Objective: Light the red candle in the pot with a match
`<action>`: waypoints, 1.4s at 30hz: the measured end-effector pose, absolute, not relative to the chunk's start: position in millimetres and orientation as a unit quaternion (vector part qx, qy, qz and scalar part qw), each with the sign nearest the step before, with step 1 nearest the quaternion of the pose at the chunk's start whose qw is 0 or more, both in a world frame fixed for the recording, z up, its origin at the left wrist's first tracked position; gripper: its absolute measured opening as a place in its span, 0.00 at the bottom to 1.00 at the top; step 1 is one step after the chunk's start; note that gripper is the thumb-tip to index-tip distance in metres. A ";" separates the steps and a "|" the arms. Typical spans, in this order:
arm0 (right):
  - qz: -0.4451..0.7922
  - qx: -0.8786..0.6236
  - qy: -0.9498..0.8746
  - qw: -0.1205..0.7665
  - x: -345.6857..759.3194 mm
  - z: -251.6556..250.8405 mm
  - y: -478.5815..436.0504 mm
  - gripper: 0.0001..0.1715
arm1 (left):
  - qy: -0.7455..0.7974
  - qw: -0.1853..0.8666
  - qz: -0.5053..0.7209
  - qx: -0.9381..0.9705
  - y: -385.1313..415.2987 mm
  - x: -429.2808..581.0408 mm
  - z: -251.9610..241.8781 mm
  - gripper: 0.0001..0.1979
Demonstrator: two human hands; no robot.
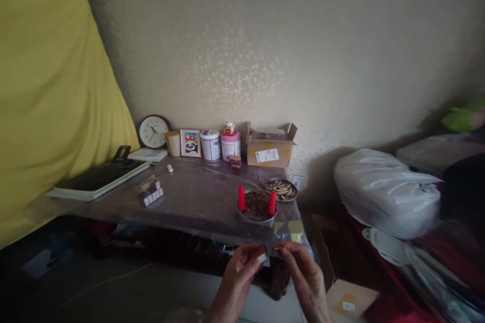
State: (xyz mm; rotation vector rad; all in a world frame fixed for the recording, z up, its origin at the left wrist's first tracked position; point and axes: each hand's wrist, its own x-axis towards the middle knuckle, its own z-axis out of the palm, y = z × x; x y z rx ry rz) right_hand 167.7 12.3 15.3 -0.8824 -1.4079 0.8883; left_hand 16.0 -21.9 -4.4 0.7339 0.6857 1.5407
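My left hand (242, 267) is closed around a small matchbox (262, 257), its pale end showing between thumb and fingers. Close beside it, my right hand (303, 267) pinches a thin matchstick (278, 249). Both hands are in front of the table's near edge. Just beyond them, a round tin (257, 221) filled with dark grains stands on the table (200, 197). A red candle (241, 199) stands upright at its left side and another red candle (272, 204) at its right. Behind it on the right lies a round tin of matchsticks (281, 190). No flame shows.
An open cardboard box (270, 155), two canisters, a framed picture (191, 143) and a clock (154, 131) line the wall. A pack of small boxes (151, 193) sits left. White bags (384, 192) are piled to the right. Yellow cloth (56, 86) hangs left.
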 end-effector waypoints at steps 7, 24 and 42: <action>0.166 -0.313 -0.774 0.524 166.9 8.1 7.7 0.08 | 0.309 0.610 0.669 0.291 -23.9 17.1 -3.9 0.11; 0.086 -0.307 -0.798 0.512 165.8 7.8 13.2 0.07 | 0.311 0.605 0.667 0.303 -23.4 14.8 0.1 0.10; 0.027 -0.313 -0.775 0.548 162.8 48.6 7.6 0.10 | 0.362 0.574 0.680 0.277 -26.3 14.6 34.4 0.10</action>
